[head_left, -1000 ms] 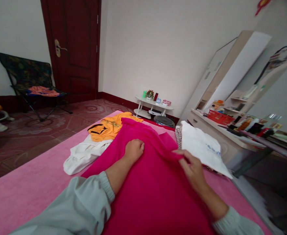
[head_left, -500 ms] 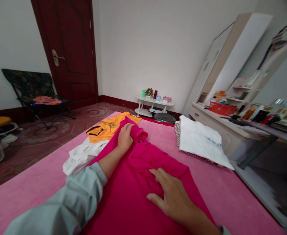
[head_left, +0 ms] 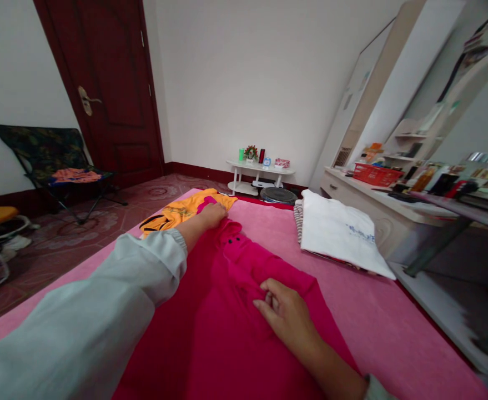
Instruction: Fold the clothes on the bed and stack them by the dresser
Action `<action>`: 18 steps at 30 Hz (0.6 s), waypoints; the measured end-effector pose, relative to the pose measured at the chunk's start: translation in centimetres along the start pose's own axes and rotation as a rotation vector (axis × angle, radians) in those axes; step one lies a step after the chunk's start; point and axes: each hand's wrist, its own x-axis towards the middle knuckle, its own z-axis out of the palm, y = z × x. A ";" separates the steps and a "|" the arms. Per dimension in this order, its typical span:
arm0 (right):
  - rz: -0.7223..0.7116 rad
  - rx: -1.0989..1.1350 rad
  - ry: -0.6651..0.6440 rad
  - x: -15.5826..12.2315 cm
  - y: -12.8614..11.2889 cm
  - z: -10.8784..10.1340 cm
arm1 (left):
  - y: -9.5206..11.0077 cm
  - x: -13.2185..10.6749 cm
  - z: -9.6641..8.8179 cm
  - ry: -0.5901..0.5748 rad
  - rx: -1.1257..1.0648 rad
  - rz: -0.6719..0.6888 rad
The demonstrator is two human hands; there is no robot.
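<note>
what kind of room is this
Probably a bedroom: a magenta shirt and other clothes lie on what looks like a pink-covered bed, beside a dresser crowded with bottles.

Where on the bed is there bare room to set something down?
Bare pink cover shows right of the magenta garment, between it and the folded white cloth and, nearer, the cover's right edge. Far left is crowded: left hand, magenta garment, orange garment.

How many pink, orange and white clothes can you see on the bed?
Pink: 1, the shirt lying under both hands
Orange: 1, the crumpled top
White: 1, the folded garment on the pile
Total: 3
</note>
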 end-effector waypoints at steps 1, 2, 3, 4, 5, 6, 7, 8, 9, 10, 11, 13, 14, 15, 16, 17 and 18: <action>0.030 0.081 0.070 0.1 0.4 -0.2 | -0.4 -0.2 -0.8 -0.011 0.011 0.002; 0.055 0.154 0.160 0.2 0.7 -0.5 | -0.9 -0.4 -1.8 -0.021 0.023 0.009; 0.068 0.205 0.266 0.3 1.1 -1.1 | -1.4 -0.7 -2.9 -0.029 0.039 0.014; 0.063 0.230 0.381 0.5 1.4 -1.8 | -2.0 -1.1 -4.1 -0.020 0.046 0.012; 0.043 0.232 0.496 0.7 1.7 -2.7 | -2.5 -1.6 -5.4 0.004 0.034 0.008; 0.017 0.223 0.603 0.9 2.0 -3.6 | -3.0 -2.2 -6.6 0.038 0.008 0.002; -0.001 0.220 0.693 1.1 2.2 -4.6 | -3.4 -3.0 -7.7 0.081 -0.031 -0.005; 0.002 0.234 0.762 1.3 2.4 -5.5 | -3.7 -3.9 -8.8 0.125 -0.079 -0.013; 0.028 0.269 0.808 1.5 2.5 -6.5 | -3.9 -5.0 -9.7 0.165 -0.132 -0.018; 0.070 0.322 0.833 1.5 2.6 -7.3 | -3.9 -6.2 -10.5 0.197 -0.190 -0.018; 0.114 0.380 0.836 1.5 2.6 -8.2 | -3.9 -7.6 -11.0 0.217 -0.253 -0.010; 0.170 0.472 0.770 1.1 2.6 -9.7 | -3.7 -10.9 -11.5 0.226 -0.383 0.030; 0.178 0.493 0.685 0.7 2.5 -10.4 | -3.5 -12.6 -11.4 0.205 -0.424 0.055; 0.178 0.500 0.562 0.2 2.5 -11.1 | -3.2 -14.4 -11.1 0.167 -0.432 0.078; 0.176 0.492 0.398 -0.4 2.5 -11.8 | -2.8 -16.2 -10.7 0.104 -0.415 0.107; 0.172 0.466 0.203 -1.0 2.5 -12.4 | -2.4 -18.0 -10.1 0.023 -0.382 0.144; 0.166 0.423 0.003 -1.6 2.5 -13.0 | -1.9 -19.7 -9.4 -0.037 -0.336 0.168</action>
